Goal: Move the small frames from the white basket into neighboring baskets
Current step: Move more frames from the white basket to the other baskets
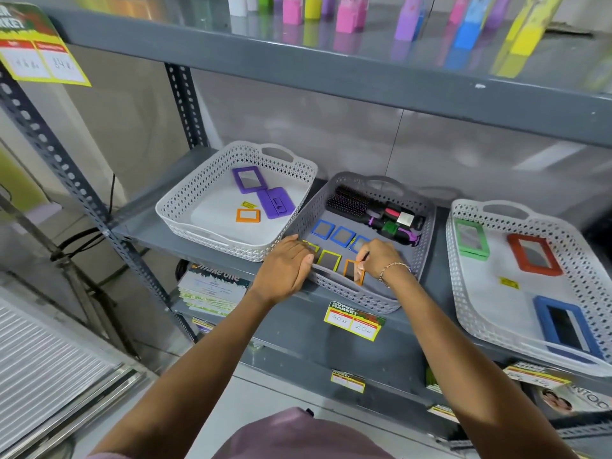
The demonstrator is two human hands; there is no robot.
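A white basket (pixel 185 207) at the left holds one small orange frame (pixel 248 215), two purple mirrors (pixel 246 180) and a yellow tag. Beside it, a grey basket (pixel 361 298) holds small blue frames (pixel 323 229), yellow-green frames (pixel 329 260) and hair brushes. My right hand (pixel 377 258) pinches a small orange frame (pixel 353 272) tilted on edge near the grey basket's front wall. My left hand (pixel 286 266) rests curled on the grey basket's front left rim, covering part of a yellow-green frame.
A second white basket (pixel 470 293) at the right holds green (pixel 471 239), red (pixel 534 254) and blue (pixel 563 327) mirrors. Coloured bottles stand on the shelf above. A price tag (pixel 354 321) hangs on the shelf's front edge. Leaflets lie on the shelf below.
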